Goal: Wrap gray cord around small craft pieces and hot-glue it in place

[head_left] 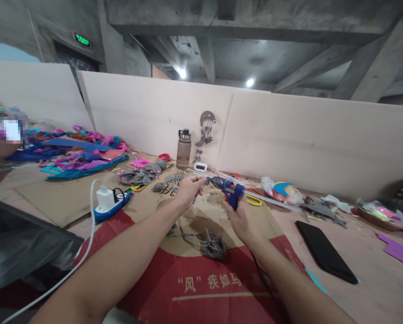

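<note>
My right hand [242,219] is wrapped round the handle of a blue hot glue gun [227,187], whose nozzle points left. My left hand [189,189] is closed in a pinch right at the gun's tip, holding something small and thin that I cannot make out. Below the hands a tangle of grey cord [212,245] lies on the red and tan cardboard [201,274]. The gun's black cable runs down along my right forearm.
A blue power strip with a white charger [109,203] sits at left, its white cable trailing toward me. Grey felt pieces [139,175], a water bottle [183,149], yellow scissors [254,200], a black phone [325,251] and coloured felt scraps [76,155] lie around. White boards wall the back.
</note>
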